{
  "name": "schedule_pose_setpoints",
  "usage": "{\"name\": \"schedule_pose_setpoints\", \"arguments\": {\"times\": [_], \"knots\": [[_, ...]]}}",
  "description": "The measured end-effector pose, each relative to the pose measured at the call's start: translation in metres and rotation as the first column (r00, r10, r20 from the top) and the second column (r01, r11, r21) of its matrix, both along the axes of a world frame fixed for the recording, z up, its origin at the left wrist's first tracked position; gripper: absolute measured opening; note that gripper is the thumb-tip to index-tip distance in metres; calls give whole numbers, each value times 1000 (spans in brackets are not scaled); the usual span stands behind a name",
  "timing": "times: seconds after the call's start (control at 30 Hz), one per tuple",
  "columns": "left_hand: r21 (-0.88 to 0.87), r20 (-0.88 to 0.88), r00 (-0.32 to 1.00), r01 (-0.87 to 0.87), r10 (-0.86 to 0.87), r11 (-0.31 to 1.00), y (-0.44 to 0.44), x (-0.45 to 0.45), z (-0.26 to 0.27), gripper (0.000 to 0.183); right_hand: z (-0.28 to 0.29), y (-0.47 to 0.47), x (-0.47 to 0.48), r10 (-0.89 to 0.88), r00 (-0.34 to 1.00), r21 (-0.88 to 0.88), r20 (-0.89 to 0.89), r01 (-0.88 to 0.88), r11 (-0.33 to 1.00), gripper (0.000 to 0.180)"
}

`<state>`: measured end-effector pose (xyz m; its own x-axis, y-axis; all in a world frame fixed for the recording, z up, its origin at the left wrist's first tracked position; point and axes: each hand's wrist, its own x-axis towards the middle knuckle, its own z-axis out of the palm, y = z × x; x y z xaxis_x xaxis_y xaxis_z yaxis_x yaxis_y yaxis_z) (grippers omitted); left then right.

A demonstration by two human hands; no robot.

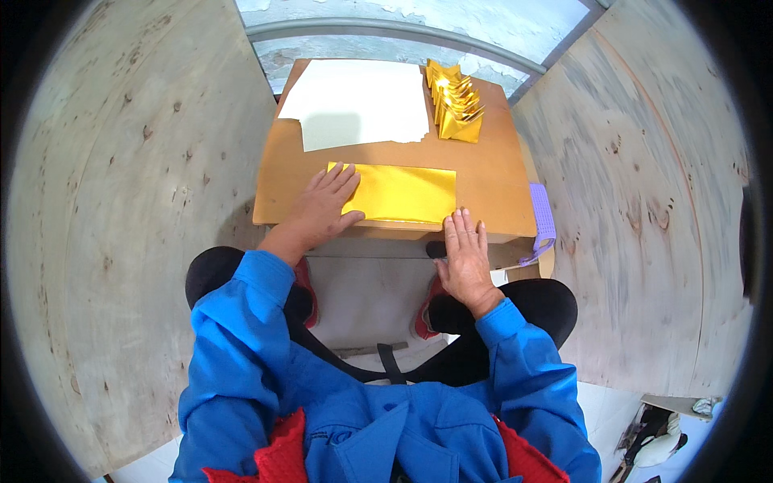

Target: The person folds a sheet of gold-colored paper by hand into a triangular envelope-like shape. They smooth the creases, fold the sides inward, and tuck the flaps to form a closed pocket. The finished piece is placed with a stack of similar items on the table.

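A rectangle of shiny gold paper (401, 193) lies flat near the front edge of the small wooden table (495, 181). My left hand (326, 202) rests on the paper's left end with its fingers spread a little, covering that edge. At the lower right corner of the paper is my right hand (466, 253), palm down, its fingertips on the table's front edge. Neither hand grips anything. Behind the gold sheet lies white paper (362, 96) with uneven edges. A row of folded gold paper pieces (456, 102) stands nested together at the back right.
Plywood panels (139, 211) (640, 181) rise on both sides of the table. A purple plastic basket (542, 211) sits by its right side. Beyond the back edge runs a grey metal bar (392, 27). My knees (543, 308) are close below the front edge.
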<state>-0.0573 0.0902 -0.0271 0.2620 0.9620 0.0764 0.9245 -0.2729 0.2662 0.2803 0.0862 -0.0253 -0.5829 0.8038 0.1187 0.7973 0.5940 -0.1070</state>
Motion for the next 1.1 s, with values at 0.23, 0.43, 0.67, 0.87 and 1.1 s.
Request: {"name": "schedule_pose_setpoints", "arguments": {"times": [0.23,0.43,0.67,0.87,1.1], "knots": [[1,-2,1000,-20,20,1000,0,2,-5,79,10,-2,-54,146,989,29,26,-147,989,93],[-33,6,1000,-12,12,999,1,0,-1,74,-1,-3,-128,239,960,-65,-146,-251,966,93],[-165,76,991,120,-108,979,13,-19,-2,74,-6,-2,-114,317,945,-8,-77,-318,948,98],[-315,178,958,272,-225,909,28,-44,15,85,12,-9,-122,295,956,-74,8,-293,953,97],[-378,279,929,341,-245,861,32,-55,20,93,18,-14,-129,229,973,-116,22,-225,967,93]]}}
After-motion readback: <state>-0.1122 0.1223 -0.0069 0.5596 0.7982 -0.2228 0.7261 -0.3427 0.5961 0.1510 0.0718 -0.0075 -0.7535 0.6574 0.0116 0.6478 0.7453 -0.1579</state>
